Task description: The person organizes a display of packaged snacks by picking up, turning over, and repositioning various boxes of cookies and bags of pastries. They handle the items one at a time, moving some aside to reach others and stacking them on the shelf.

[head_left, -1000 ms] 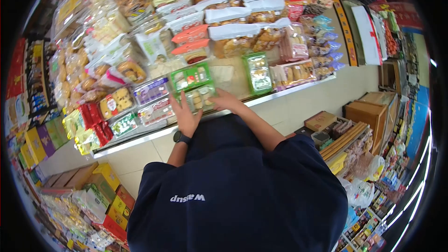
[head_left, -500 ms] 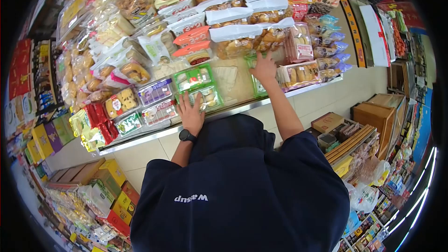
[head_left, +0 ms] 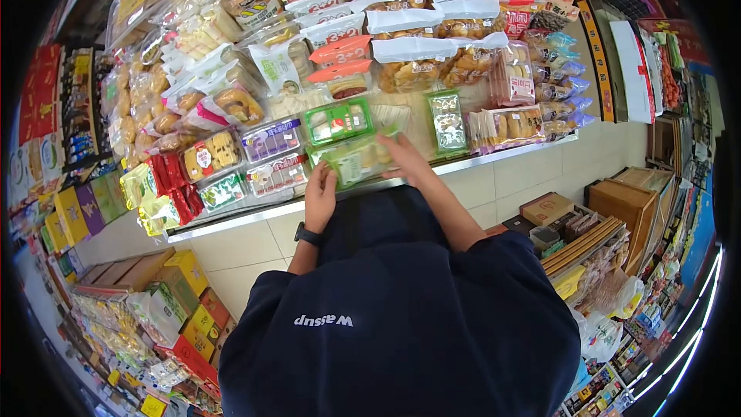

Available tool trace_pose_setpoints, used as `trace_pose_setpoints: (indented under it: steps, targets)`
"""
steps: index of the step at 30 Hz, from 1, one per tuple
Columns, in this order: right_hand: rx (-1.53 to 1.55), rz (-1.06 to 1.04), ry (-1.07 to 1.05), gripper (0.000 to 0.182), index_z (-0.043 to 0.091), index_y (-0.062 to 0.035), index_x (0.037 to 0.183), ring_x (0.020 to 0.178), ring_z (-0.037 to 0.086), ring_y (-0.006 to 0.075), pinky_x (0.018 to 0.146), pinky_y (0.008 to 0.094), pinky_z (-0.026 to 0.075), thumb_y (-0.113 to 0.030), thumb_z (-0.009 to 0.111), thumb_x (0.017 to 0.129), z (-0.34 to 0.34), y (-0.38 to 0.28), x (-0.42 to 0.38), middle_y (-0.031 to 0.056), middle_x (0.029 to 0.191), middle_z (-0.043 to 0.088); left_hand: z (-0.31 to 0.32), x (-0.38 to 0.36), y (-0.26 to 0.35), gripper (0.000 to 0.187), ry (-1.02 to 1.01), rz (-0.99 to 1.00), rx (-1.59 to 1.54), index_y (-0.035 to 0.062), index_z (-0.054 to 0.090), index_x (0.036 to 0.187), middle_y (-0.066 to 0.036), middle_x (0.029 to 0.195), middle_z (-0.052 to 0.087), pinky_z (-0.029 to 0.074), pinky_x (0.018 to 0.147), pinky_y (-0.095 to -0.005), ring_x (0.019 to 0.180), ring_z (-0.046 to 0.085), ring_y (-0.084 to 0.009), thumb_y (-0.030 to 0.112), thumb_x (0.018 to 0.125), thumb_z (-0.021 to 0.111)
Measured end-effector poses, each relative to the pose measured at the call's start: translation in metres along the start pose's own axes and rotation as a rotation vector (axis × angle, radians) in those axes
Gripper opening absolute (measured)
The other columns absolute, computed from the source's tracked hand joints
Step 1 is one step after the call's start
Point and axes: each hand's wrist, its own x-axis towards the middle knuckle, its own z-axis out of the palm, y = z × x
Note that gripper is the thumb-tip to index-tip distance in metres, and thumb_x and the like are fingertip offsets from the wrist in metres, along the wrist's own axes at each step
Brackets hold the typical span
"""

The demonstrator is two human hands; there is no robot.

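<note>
The upper and middle frame is filled by a counter, loaded with packaged baked goods, its metal edge slanting up to the right. The lower centre is covered by a dark blue top. White-topped bread bags are lined up above the centre. At the centre, a blurred green pack is held, just below a green tray: its near left corner is pinched by the left hand, its right end gripped by the right hand. A black watch is worn on the left wrist.
</note>
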Motion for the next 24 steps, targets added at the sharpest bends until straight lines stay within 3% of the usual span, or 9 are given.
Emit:
trace_pose_setpoints:
  steps: [1,4,7,12,15,18,20,22,24]
  targets:
    - [-0.022,0.033,-0.02,0.088,0.031,-0.0035,0.151,0.116,0.062,0.0327,0.082,0.0451,0.058,-0.054,0.068,0.089,0.003,0.001,-0.005,0.018,0.143,0.05,-0.003,0.001,-0.007,0.041,0.094,0.139,0.248,-0.008,0.052,0.135,-0.023,0.121,0.066,0.049,0.095,-0.0381,0.109,0.065,-0.036,0.017,0.104,0.053]
    - [-0.1,0.092,-0.087,0.083,0.032,-0.0067,0.152,0.108,0.065,0.0302,0.077,0.0411,0.06,-0.051,0.067,0.091,0.01,0.0,-0.013,0.0173,0.141,0.053,-0.011,-0.001,-0.006,0.036,0.153,0.079,0.316,-0.0076,0.057,0.128,-0.018,0.109,0.065,0.047,0.091,-0.0324,0.101,0.062,-0.0227,0.02,0.106,0.05]
    - [-0.18,0.078,-0.127,0.08,0.032,-0.0085,0.152,0.101,0.067,0.0276,0.075,0.0393,0.06,-0.049,0.066,0.092,0.011,0.006,-0.014,0.0164,0.138,0.055,-0.008,-0.004,0.013,0.035,0.131,-0.023,0.352,-0.0068,0.057,0.126,-0.021,0.106,0.065,0.048,0.091,-0.0375,0.1,0.063,-0.0295,0.021,0.105,0.05]
    - [-0.32,0.008,-0.172,0.087,0.027,-0.0024,0.155,0.098,0.069,0.0288,0.076,0.0358,0.057,-0.046,0.067,0.092,0.012,0.007,-0.01,0.0168,0.133,0.06,0.005,0.0,0.011,0.042,0.188,0.19,0.629,-0.0077,0.05,0.132,-0.028,0.12,0.06,0.045,0.096,-0.0477,0.111,0.057,-0.0438,0.017,0.098,0.056]
    - [-0.549,-0.099,-0.237,0.081,0.039,-0.0001,0.149,0.089,0.07,0.03,0.076,0.0357,0.057,-0.045,0.07,0.089,-0.005,0.012,0.007,0.0186,0.127,0.063,0.005,-0.001,0.009,0.049,0.208,0.222,0.652,-0.0088,0.046,0.137,-0.03,0.126,0.057,0.044,0.099,-0.0487,0.115,0.055,-0.0462,0.013,0.095,0.059]
    - [-0.84,-0.342,0.204,0.077,0.048,0.0006,0.143,0.097,0.068,0.0336,0.084,0.0376,0.055,-0.042,0.074,0.084,-0.044,0.018,0.044,0.0228,0.127,0.061,0.006,0.002,0.006,0.055,0.234,0.231,0.687,-0.0084,0.04,0.142,-0.03,0.131,0.055,0.042,0.102,-0.0483,0.119,0.053,-0.0463,0.01,0.094,0.059]
    - [-1.043,-0.629,0.647,0.087,0.042,-0.0017,0.148,0.116,0.058,0.0392,0.097,0.0457,0.049,-0.039,0.078,0.078,-0.075,0.018,0.069,0.0272,0.135,0.052,0.008,0.0,0.006,0.056,0.262,0.231,0.711,-0.0087,0.039,0.143,-0.031,0.132,0.054,0.042,0.103,-0.0486,0.12,0.053,-0.0462,0.009,0.094,0.058]
    - [-1.164,-0.462,0.822,0.096,0.035,-0.0084,0.151,0.135,0.042,0.0448,0.104,0.054,0.044,-0.036,0.083,0.073,-0.088,-0.004,0.07,0.0263,0.151,0.035,0.009,-0.002,0.004,0.062,0.245,0.169,0.715,-0.0083,0.031,0.149,-0.033,0.139,0.049,0.042,0.104,-0.0482,0.123,0.052,-0.0471,0.011,0.096,0.056]
    - [-1.248,-0.346,0.803,0.1,0.029,-0.0127,0.155,0.135,0.04,0.0476,0.103,0.0573,0.043,-0.036,0.083,0.073,-0.1,-0.012,0.08,0.0258,0.154,0.029,0.009,-0.003,0.007,0.065,0.238,0.125,0.675,-0.0079,0.026,0.151,-0.034,0.144,0.045,0.043,0.104,-0.0475,0.125,0.051,-0.0478,0.012,0.097,0.055]
